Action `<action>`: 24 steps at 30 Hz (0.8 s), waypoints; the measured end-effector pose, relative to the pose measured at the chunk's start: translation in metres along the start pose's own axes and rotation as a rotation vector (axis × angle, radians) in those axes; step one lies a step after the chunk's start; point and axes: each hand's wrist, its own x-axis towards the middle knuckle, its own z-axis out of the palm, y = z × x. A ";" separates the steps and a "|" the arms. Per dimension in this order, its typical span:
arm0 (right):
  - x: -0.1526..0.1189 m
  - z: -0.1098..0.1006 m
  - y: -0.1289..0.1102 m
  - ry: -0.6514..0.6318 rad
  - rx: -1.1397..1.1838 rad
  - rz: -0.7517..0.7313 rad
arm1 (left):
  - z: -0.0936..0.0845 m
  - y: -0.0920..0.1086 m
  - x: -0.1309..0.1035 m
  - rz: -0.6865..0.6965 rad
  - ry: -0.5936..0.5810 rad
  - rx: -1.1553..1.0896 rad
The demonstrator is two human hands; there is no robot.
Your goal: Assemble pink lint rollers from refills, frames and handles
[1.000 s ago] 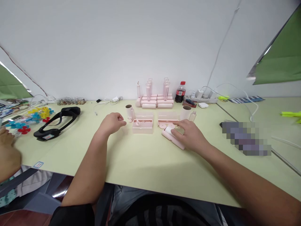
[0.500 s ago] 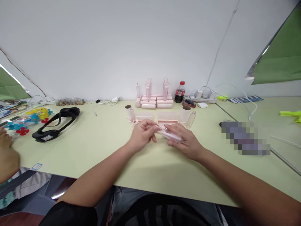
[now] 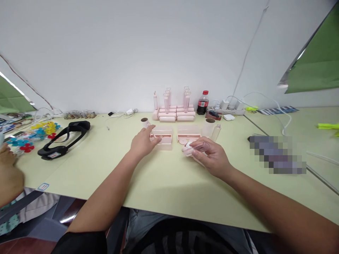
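Observation:
My left hand is stretched forward with thumb and fingers apart, over the spot beside a standing sticky-paper roll. It partly hides a small clear piece there. My right hand is closed round a translucent pink handle, tilted above the table. Between the hands lie two opened pink cases, a left case and a right case, with clear lids. Right of them stand a second paper roll and an upright clear pink handle.
Assembled pink lint rollers are stacked by the wall, beside a cola bottle. A power strip with cables is behind. Black headgear and colourful flower pieces lie left, near another person's hand. A pixelated object lies right.
My left hand has let go of the translucent handle and moved left and forward to the paper roll. My right hand keeps the handle, now turned with its end toward the left.

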 end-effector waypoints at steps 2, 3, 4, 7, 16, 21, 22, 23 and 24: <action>0.001 0.000 0.000 -0.021 0.006 0.004 | 0.004 -0.005 0.004 0.003 -0.071 -0.002; 0.001 0.000 0.000 -0.032 0.011 0.000 | 0.006 -0.007 0.005 0.008 -0.089 -0.025; 0.002 0.000 -0.001 -0.043 0.016 -0.002 | 0.008 -0.007 0.006 0.013 -0.086 -0.069; 0.003 -0.002 -0.005 -0.119 0.037 0.016 | 0.010 -0.001 0.004 0.016 -0.022 -0.372; 0.000 -0.002 -0.014 -0.494 -0.201 0.027 | 0.018 0.036 -0.025 0.173 -0.497 -1.157; 0.001 -0.003 -0.019 -0.535 -0.365 -0.042 | 0.022 0.033 -0.027 0.251 -0.618 -1.045; 0.001 -0.003 -0.019 -0.541 -0.398 -0.047 | 0.022 0.032 -0.027 0.259 -0.634 -1.025; 0.001 -0.004 -0.019 -0.549 -0.434 -0.047 | 0.021 0.032 -0.027 0.265 -0.653 -1.002; 0.000 -0.004 -0.019 -0.556 -0.473 -0.046 | 0.020 0.033 -0.027 0.270 -0.671 -0.975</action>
